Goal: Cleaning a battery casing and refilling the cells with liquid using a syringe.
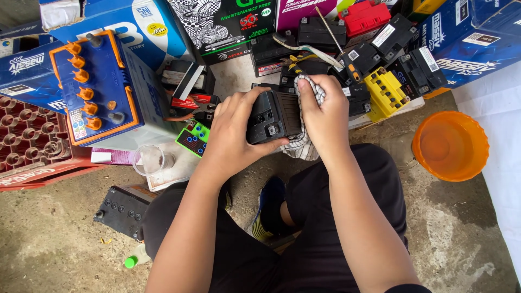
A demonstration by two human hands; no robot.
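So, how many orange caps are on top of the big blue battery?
6 orange caps, in a row along the left edge of the big blue battery, from top to bottom. None seem hidden.

The small black box-shaped battery (274, 115) shows only its terminal end and part of its top; the left hand (233, 133) covers its near side and the right hand (324, 116) hides its far end. The checked grey-and-white cloth (304, 146) is mostly buried under the right hand, with only a bunched corner above the knuckles and a fold below the palm visible. Left of the hands, the red plastic crate (27, 144) runs off the picture's edge. Right of the hands, the white sheet (496, 108) is cut off too. Both forearms leave the bottom edge.
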